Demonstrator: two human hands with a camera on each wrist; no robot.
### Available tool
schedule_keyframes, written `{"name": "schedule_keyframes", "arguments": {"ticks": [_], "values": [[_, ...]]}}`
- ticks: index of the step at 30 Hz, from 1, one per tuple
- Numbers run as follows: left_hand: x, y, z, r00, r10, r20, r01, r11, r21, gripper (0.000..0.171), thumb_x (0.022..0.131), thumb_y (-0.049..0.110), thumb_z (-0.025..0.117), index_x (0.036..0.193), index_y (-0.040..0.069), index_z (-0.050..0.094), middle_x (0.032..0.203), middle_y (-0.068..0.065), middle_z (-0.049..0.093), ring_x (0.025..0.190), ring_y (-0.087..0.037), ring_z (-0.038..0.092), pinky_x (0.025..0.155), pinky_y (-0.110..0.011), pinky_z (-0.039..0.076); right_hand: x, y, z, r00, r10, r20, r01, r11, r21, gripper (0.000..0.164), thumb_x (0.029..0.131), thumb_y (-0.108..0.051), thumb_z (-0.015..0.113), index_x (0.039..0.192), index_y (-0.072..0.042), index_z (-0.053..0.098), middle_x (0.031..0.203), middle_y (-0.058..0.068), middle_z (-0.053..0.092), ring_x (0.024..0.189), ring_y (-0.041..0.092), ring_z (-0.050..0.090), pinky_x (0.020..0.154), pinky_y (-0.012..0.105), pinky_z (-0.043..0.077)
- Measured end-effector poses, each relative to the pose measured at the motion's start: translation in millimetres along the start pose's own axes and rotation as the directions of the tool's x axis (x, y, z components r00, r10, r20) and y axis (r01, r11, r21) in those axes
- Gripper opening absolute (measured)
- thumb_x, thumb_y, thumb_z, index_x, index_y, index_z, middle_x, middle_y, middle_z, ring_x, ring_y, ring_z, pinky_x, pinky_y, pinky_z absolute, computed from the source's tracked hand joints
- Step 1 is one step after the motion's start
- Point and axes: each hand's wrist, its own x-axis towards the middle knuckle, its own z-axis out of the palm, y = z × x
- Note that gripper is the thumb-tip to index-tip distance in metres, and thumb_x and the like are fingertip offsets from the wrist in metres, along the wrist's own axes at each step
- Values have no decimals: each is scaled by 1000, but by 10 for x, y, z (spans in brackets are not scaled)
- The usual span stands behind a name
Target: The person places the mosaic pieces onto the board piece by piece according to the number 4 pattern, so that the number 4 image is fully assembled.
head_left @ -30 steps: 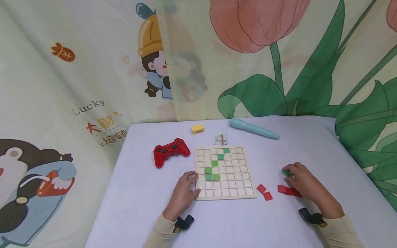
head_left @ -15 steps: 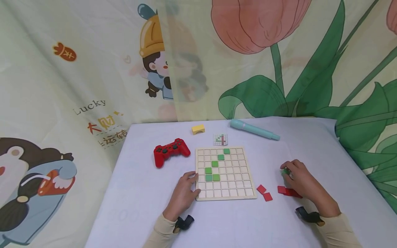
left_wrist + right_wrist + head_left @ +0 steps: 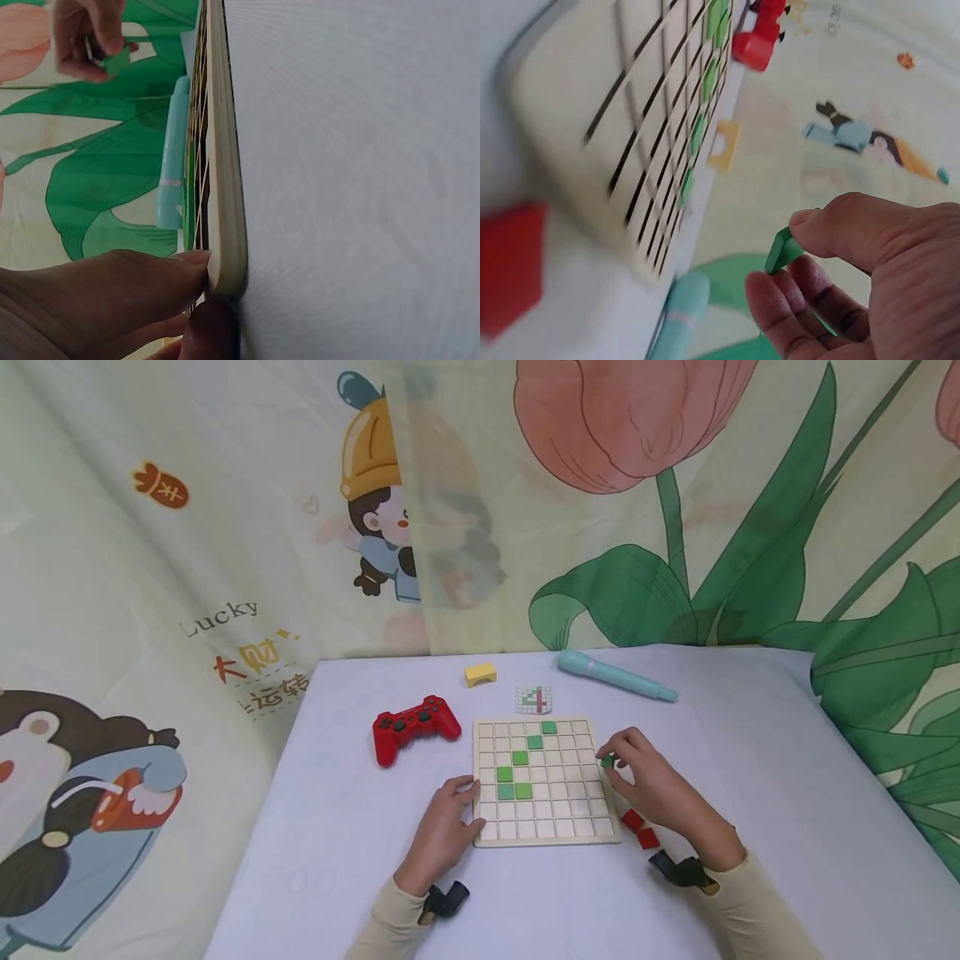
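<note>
In the head view, your right hand (image 3: pixel 651 783) was drawn narrow, pinching a small, flat, green square tile (image 3: pixel 607 762) just beside the right edge of a pale, wooden-looking square grid board (image 3: pixel 540 811). The board lay flat on the white-cloth-covered desk (image 3: pixel 322 827). Your left hand (image 3: pixel 441 825) was fairly wide, thumb and fingers spread along the board's left edge. 6 other green tiles (image 3: pixel 521 758) sat in its cells, and 2 flat red square tiles (image 3: pixel 647 838) lay near its front right corner. A small printed grid card (image 3: pixel 533 699) lay just behind it.

In the left wrist view, your left thumb touched the rim near a rounded corner, with a fingertip close by. The board looked stiff and probably light enough to slide on the cloth, so the rim was the sensible place to steady it. Beyond, your right hand and its tile showed against the leaf-printed backdrop (image 3: pixel 82 150).

In the right wrist view, the held tile stood tilted between your thumb and fingertips, clear of the board. Whether 1 tile or 2 sat in that pinch, you could not tell. It seemed light, rigid and hard to break, though its smooth faces might have been slippery; a light hold on opposite edges would have suited it best.
</note>
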Motion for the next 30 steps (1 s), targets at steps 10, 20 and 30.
{"name": "schedule_keyframes", "arguments": {"ticks": [10,20,30], "values": [[-6,-10,0,1000,-2,-1,2,1000,-2,60,88,6,85,143,-5,63,154,-18,57,133,-32,60,79,-26,56,366,-361,386,983,-162,86,159,986,44,23,96,-1,75,116,-7,66,117,5,57,107,19,66,92,37,63],[5,3,3,1000,-4,1,4,1000,-5,62,88,6,85,144,-4,63,154,-18,57,141,-36,57,102,-45,59,484,-409,617,964,-155,215,149,988,41,21,98,-5,74,118,-10,67,120,3,60,106,15,64,91,34,62],[5,-1,-5,1000,2,-3,-2,1000,-9,61,88,6,85,145,-4,62,155,-19,57,143,-38,56,114,-52,54,430,-469,703,956,-130,263,133,991,7,17,99,-6,74,112,-16,67,116,-3,60,107,11,63,94,32,62]]}}
